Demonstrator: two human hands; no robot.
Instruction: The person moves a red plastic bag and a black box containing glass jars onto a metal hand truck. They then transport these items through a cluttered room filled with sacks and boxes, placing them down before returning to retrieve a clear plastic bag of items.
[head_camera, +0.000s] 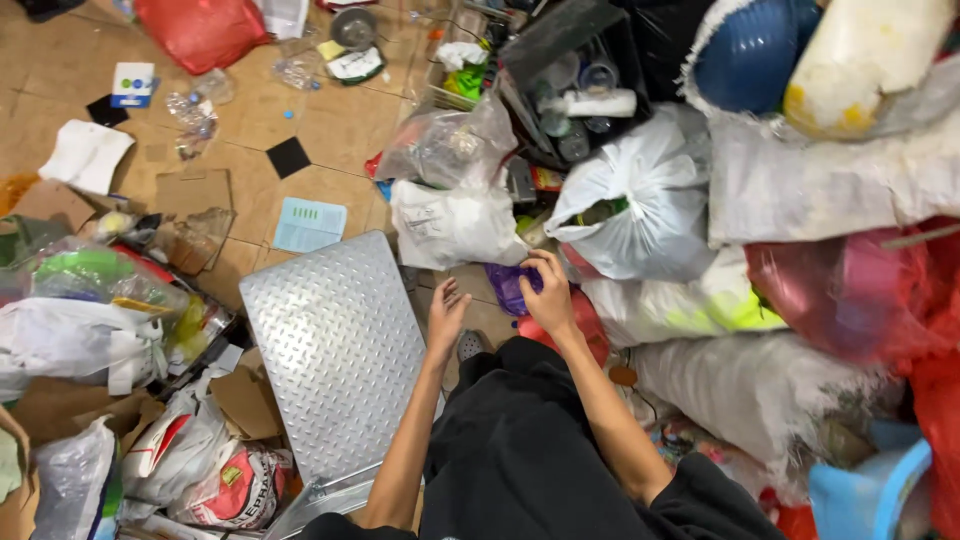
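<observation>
Right hand (548, 292) pinches a crumpled purple plastic bag (510, 287) lying on the floor just right of the ribbed metal plate (335, 345); left hand (446, 312), fingers spread (empty), hovers beside it, apparently ready to steady.

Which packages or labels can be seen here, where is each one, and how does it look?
Small box: floor, top left; blue and white.
Printed sheet: floor above the metal plate; pale blue, rectangular.
Printed bag: ahead of the left hand; white, dark print.
Sack: bottom left; white with red lettering.
</observation>
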